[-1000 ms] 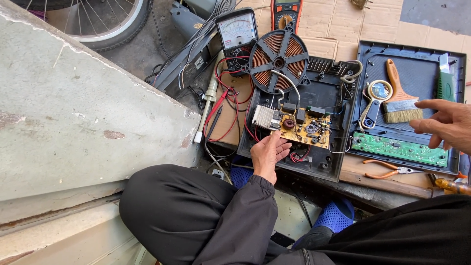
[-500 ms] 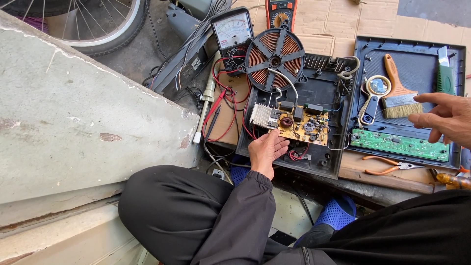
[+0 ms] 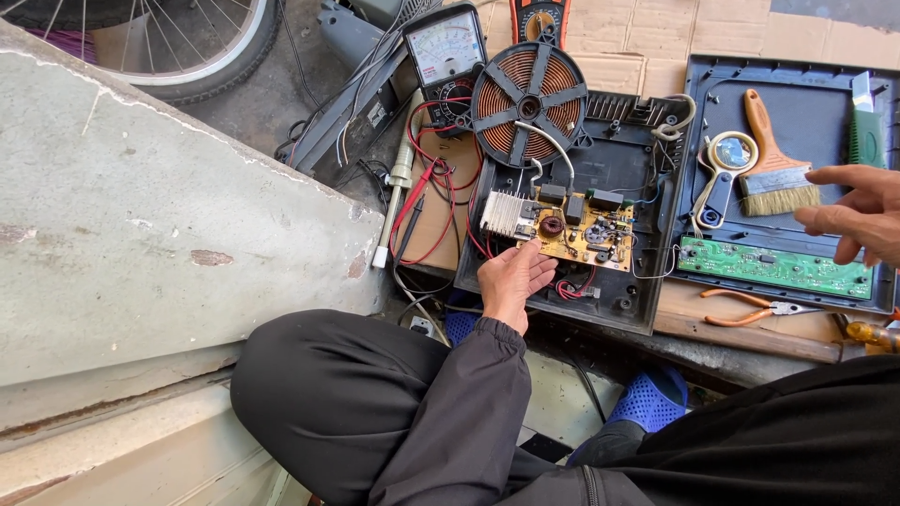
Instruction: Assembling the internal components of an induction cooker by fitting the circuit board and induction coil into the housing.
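Left hand on the circuit board, right hand up over the lid.

Left hand (image 3: 511,281) rests at the near edge of the yellow circuit board (image 3: 581,230) inside the open black cooker base (image 3: 619,169); fingers (image 3: 539,272) lie flat and loose, touching the board's near-left corner, holding nothing. Board's long side runs left to right, w/ the silver heat sink (image 3: 504,214) at its left end and the copper coil (image 3: 528,103) past its far side. Right hand (image 3: 858,211) hovers well apart over the black lid (image 3: 806,103), fingers spread, empty, just above the green board (image 3: 773,267) and near the paint brush (image 3: 773,164). Left hand is much nearer the yellow board.
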